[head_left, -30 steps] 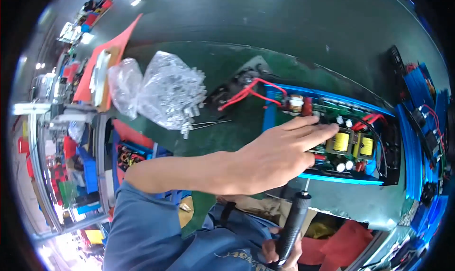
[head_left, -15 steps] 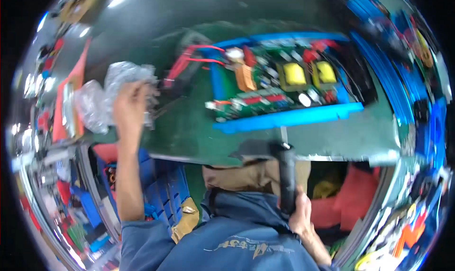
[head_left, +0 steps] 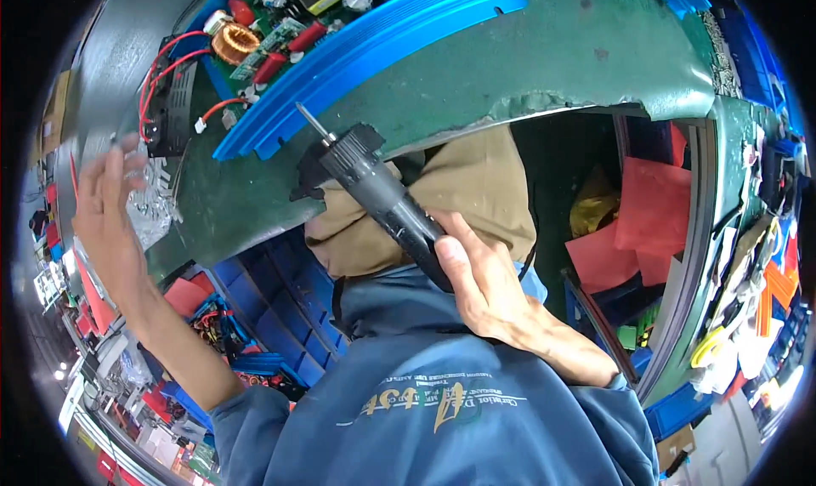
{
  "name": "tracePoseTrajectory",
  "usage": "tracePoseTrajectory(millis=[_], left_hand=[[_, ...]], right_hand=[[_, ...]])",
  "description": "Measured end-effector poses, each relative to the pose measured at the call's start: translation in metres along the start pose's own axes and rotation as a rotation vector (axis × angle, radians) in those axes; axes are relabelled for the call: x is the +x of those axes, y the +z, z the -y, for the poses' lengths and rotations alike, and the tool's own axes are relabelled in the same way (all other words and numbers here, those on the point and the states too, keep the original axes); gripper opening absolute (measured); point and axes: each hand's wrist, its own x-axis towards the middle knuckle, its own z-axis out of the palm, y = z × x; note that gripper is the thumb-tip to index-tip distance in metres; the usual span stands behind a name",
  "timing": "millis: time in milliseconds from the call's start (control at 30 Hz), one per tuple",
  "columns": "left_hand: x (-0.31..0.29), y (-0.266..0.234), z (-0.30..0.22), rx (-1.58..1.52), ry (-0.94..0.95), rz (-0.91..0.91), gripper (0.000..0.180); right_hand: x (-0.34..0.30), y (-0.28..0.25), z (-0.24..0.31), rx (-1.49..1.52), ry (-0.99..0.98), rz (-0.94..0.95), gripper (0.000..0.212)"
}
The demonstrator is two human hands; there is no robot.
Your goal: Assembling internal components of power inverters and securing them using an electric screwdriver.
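Note:
My right hand (head_left: 486, 286) is wrapped round a black electric screwdriver (head_left: 391, 205) in front of my lap. Its metal bit (head_left: 315, 123) points up and to the left, close to the blue metal housing (head_left: 374, 48). That housing holds a green circuit board with a copper coil (head_left: 235, 42) and red and black parts. My left hand (head_left: 109, 201) is raised at the left, its fingers apart and slightly blurred. Just beside it lies a clear plastic bag (head_left: 153, 218), partly hidden by the hand; small metal pieces seem to be in it.
A green-topped workbench (head_left: 586, 56) spans the front, its edge worn. Red wires (head_left: 157, 73) run from the board to a dark grey part (head_left: 172, 103). Under the bench are blue bins (head_left: 276, 290) at left and red sheets (head_left: 650, 205) at right.
The view has turned, so the housing now appears farther up and left. The screwdriver has tilted left and come closer to the housing. My left hand has drawn back from over the plastic bag.

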Motion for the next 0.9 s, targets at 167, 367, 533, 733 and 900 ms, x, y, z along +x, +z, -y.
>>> tracePoseTrajectory(millis=[167, 367, 533, 733, 900], left_hand=[[-0.013, 0.047, -0.072, -0.157, 0.14, 0.272, 0.025], [-0.015, 0.076, -0.087, -0.012, 0.311, 0.366, 0.02], [-0.007, 0.074, -0.096, 0.275, 0.524, 0.287, 0.013], [0.013, 0.084, -0.081, 0.348, 0.801, 0.307, 0.011], [0.012, 0.073, -0.074, 0.212, 0.635, 0.417, 0.009]], right_hand=[[-0.001, 0.01, -0.018, -0.052, -0.111, -0.112, 0.049], [0.009, 0.007, -0.01, -0.003, -0.143, -0.083, 0.049], [0.01, 0.005, -0.007, -0.011, -0.177, -0.119, 0.05], [0.01, 0.01, -0.014, 0.36, -0.041, 0.029, 0.062], [0.005, 0.015, -0.012, 0.766, 0.266, 0.292, 0.079]])
